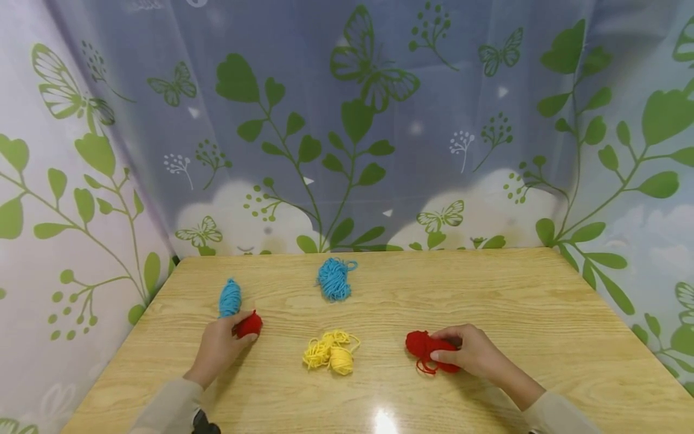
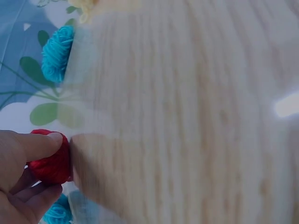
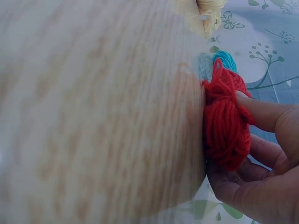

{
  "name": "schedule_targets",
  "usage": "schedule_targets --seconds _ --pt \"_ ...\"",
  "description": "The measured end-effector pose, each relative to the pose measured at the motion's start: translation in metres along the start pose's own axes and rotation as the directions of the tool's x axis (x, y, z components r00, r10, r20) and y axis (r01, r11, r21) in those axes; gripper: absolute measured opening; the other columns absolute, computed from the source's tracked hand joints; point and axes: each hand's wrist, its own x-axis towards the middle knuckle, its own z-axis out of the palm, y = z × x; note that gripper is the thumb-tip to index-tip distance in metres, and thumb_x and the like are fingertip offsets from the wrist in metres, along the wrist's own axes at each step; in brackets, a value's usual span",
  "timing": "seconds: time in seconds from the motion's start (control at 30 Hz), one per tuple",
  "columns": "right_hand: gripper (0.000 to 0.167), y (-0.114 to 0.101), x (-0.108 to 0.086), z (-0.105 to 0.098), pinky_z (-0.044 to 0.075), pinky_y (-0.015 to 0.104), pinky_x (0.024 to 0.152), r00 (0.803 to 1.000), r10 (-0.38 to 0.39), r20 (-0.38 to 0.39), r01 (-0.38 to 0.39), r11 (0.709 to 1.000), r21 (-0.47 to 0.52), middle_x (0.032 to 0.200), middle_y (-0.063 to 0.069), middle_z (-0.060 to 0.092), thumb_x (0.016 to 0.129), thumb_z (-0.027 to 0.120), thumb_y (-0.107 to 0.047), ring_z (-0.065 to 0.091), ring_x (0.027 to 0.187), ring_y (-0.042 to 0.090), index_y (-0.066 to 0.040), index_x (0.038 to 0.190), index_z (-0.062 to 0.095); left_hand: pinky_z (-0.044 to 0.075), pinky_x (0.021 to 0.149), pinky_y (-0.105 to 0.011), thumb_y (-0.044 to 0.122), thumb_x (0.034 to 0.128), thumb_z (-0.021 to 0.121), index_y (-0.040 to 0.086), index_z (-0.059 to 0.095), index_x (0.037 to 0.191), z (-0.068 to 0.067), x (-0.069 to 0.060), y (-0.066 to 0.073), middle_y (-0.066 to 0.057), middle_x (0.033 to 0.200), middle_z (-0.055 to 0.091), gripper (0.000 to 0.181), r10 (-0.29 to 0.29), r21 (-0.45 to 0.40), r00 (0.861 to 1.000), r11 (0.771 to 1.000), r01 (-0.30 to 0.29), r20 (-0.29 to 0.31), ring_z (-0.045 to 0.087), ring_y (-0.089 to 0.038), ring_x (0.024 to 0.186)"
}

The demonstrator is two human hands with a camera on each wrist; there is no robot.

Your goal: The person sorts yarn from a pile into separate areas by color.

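At the left, my left hand (image 1: 219,346) pinches a small red ball of yarn (image 1: 250,326) between thumb and fingers, low on the table. Just behind that ball lies a blue skein of yarn (image 1: 230,298), its near end partly covered by the hand. My right hand (image 1: 477,351) holds red yarn (image 3: 228,135) at the right, with the thumb on one side and fingers on the other. A rounder red lump (image 1: 418,343) sticks out past the fingertips and a loose strand loops in front. Whether the red yarn there is one piece or two, I cannot tell.
Between the hands lies yellow yarn (image 1: 329,353), a loose tangle beside a wound ball. Farther back is another blue yarn bundle (image 1: 334,279) with a loose loop. A patterned curtain (image 1: 379,150) hangs behind the wooden table (image 1: 466,283) and along its sides.
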Motion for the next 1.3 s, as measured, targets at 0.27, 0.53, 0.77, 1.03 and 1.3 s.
schedule_targets --seconds 0.27,0.53,0.77,1.03,1.3 --pt "0.041 0.002 0.001 -0.001 0.053 0.03 0.077 1.0 -0.02 -0.001 0.02 1.0 -0.004 0.112 0.013 0.067 0.079 0.079 -0.028 0.063 0.098 0.024 -0.004 0.112 0.07 0.052 0.083 -0.049 0.01 0.081 0.077 -0.003 0.062 0.124 0.002 0.001 0.0 -0.025 0.115 0.065 0.047 -0.006 -0.006 1.0 1.0 0.006 -0.003 0.062 -0.037 0.101" --pt "0.041 0.003 0.0 0.0 0.053 0.031 0.076 1.0 -0.008 0.002 0.008 1.0 0.003 0.111 0.012 0.067 0.079 0.079 -0.026 0.063 0.097 0.022 -0.004 0.112 0.07 0.052 0.082 -0.048 0.01 0.0806 0.077 -0.003 0.062 0.124 0.002 0.0 0.001 -0.025 0.113 0.065 0.048 -0.009 -0.005 1.0 1.0 0.009 -0.006 0.063 -0.035 0.098" --pt "0.041 0.002 -0.001 0.0 0.053 0.028 0.074 1.0 -0.011 0.005 0.011 1.0 0.004 0.109 0.01 0.068 0.079 0.079 -0.026 0.063 0.095 0.021 -0.003 0.112 0.069 0.054 0.081 -0.046 0.012 0.0828 0.075 -0.004 0.061 0.125 -0.003 0.004 0.007 -0.024 0.114 0.065 0.048 -0.014 -0.066 1.0 0.998 0.014 0.0 0.064 -0.035 0.099" --pt "0.043 0.001 -0.002 0.0 0.054 0.029 0.075 1.0 -0.008 0.009 0.008 1.0 0.023 0.109 0.011 0.068 0.079 0.079 -0.025 0.063 0.095 0.021 -0.001 0.113 0.069 0.057 0.079 -0.041 0.012 0.0829 0.075 -0.005 0.059 0.127 -0.013 0.023 0.044 -0.027 0.118 0.063 0.05 0.053 -0.161 0.999 0.986 -0.052 0.0 0.066 -0.037 0.1" --pt "0.041 0.0 0.0 0.001 0.052 0.026 0.074 1.0 -0.031 -0.001 0.031 1.0 -0.005 0.11 0.011 0.068 0.079 0.079 -0.027 0.063 0.095 0.021 -0.003 0.111 0.07 0.057 0.078 -0.037 0.013 0.0819 0.077 0.002 0.061 0.128 -0.005 0.035 0.1 -0.022 0.121 0.063 0.05 0.095 -0.252 0.995 0.964 -0.086 0.022 0.067 -0.034 0.1"
